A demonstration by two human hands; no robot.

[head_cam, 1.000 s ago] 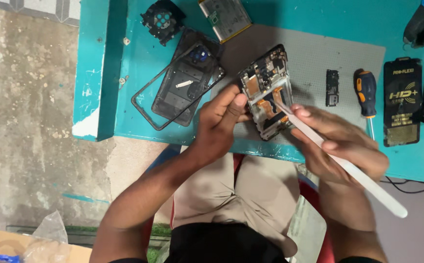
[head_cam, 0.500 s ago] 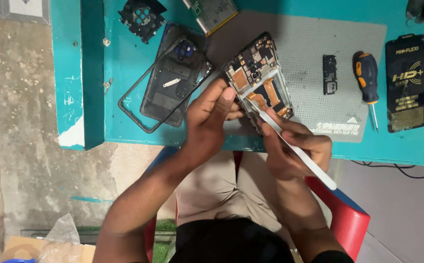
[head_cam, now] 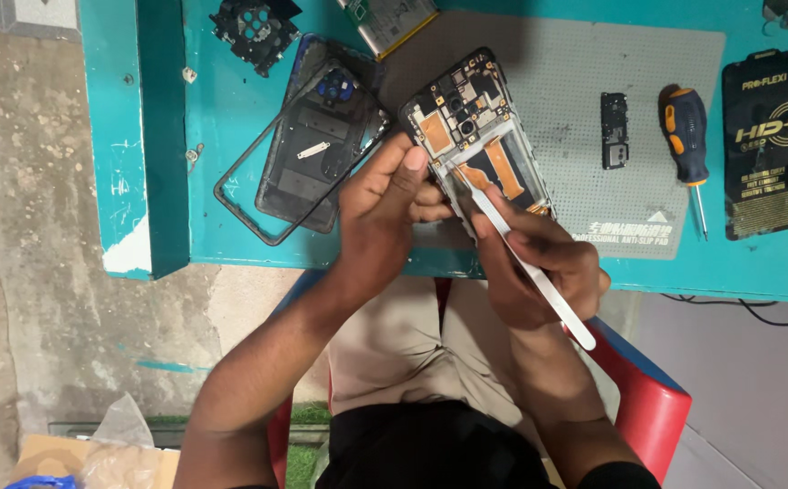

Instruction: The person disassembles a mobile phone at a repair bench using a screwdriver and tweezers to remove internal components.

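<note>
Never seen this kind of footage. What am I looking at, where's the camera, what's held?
No machine here: a seated person works with two bare hands, filmed by one camera on their head looking down. The left hand steadies an opened phone with its circuit boards exposed, lying on a grey mat on a teal table. The right hand holds white tweezers, tips on the phone's insides. Beside it lie a removed back cover, a screwdriver, a small black part and a black flat package.
</note>
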